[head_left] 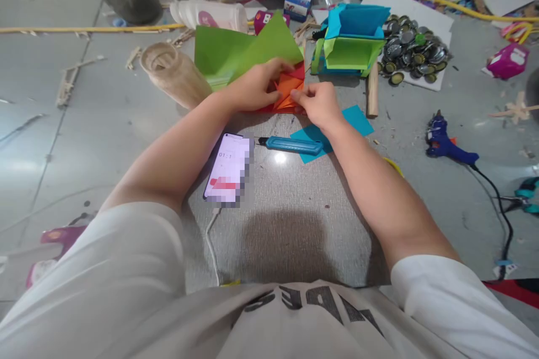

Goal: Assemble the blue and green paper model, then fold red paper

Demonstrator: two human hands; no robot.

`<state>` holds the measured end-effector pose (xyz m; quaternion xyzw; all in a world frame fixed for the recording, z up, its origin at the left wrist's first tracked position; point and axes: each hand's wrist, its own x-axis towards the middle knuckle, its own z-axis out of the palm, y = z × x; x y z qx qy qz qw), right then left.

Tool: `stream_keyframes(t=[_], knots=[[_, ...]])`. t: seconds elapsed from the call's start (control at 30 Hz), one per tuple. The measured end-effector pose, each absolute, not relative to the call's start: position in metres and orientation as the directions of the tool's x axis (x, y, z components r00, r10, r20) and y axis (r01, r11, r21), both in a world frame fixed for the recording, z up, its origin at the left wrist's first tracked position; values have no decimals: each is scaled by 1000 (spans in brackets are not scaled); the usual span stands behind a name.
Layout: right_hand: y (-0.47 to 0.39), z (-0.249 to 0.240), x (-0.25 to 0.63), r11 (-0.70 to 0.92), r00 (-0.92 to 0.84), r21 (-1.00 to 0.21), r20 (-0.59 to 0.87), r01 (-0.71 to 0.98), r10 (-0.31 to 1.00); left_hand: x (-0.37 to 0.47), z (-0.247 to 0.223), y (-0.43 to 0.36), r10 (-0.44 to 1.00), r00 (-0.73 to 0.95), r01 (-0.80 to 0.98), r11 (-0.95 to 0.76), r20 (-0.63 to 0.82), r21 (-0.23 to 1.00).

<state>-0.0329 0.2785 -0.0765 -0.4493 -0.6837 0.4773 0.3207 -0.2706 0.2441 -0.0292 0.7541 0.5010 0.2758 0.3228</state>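
Observation:
A folded piece of orange paper (288, 85) lies on red paper (300, 71) at the far middle of the work surface. My left hand (256, 87) holds its left side, thumb and bent fingers on the paper. At its right edge, my right hand (322, 102) pinches the orange paper between thumb and fingers. Green paper sheets (227, 53) lie just beyond my left hand. Near my right wrist rests a blue paper sheet (357, 119), partly hidden by the forearm, with a blue utility knife (292, 145) lying across its left part.
A phone (227, 168) on a cable lies by my left forearm, near a wooden cup-like cylinder (174, 73). Blue-and-green folded paper boxes (353, 39), a wooden stick (373, 90) and a pile of bottle caps (412, 47) stand back right. A glue gun (448, 140) lies farther right.

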Motion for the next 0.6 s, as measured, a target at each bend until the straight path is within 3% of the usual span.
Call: stream_keyframes(t=[0.2,0.4,0.6], knots=[[273,-66,-32,65,-379,-935,-76,347,922,-268,-36,246,924,370,579,-313,100,753],[281,-75,-37,173,-356,-900,21,401,934,-272,-38,251,913,397,485,-295,93,823],[278,-65,-40,227,-323,-834,62,503,944,-266,-23,241,918,395,577,-280,38,767]])
